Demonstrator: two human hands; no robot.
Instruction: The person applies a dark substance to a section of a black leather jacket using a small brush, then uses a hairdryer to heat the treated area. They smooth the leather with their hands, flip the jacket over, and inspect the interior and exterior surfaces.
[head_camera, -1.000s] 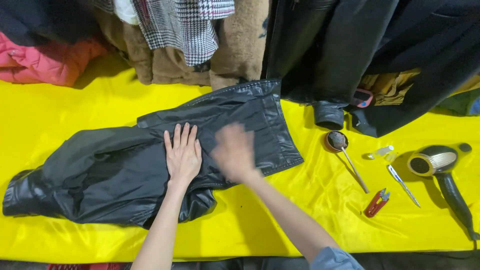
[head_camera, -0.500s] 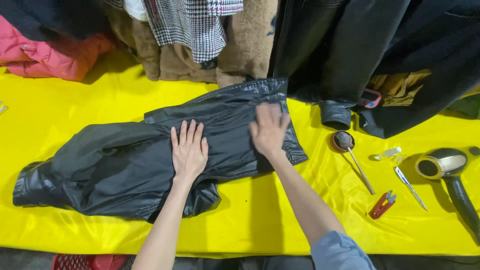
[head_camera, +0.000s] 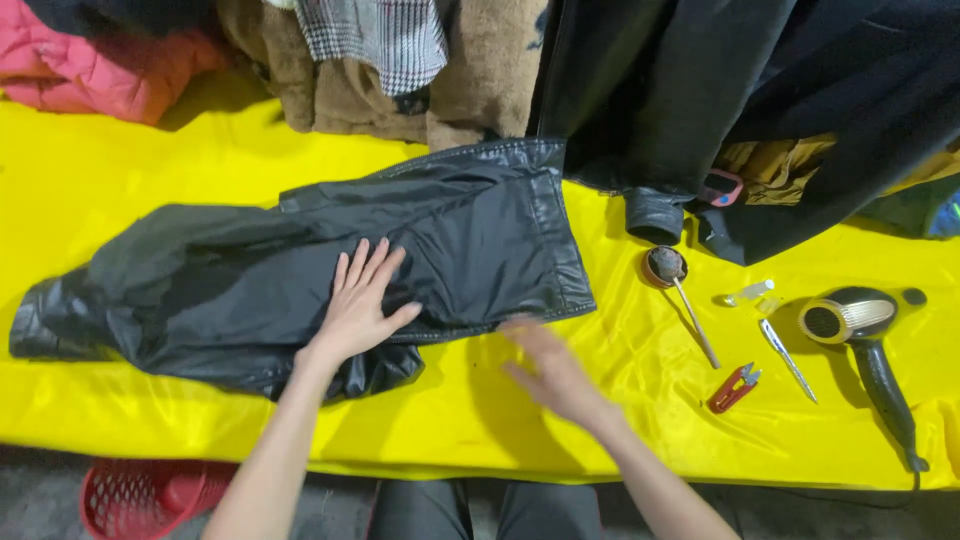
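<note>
The right hand (head_camera: 555, 375) is motion-blurred — fingers spread, gripping nothing, just off the hem of the glossy black leather jacket (head_camera: 300, 285). The left hand (head_camera: 362, 305) lies flat on its creased panel, fingers splayed. One sleeve end bunches far left on the yellow worktop (head_camera: 130, 170).

Garment workshop: yellow table (head_camera: 150, 150), piled coats (head_camera: 400, 70), hairdryer (head_camera: 850, 320), thread snips (head_camera: 733, 388).

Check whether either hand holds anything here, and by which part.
Nothing is held. The left hand lies flat on the black jacket; the right hand is open over the yellow cloth.
</note>
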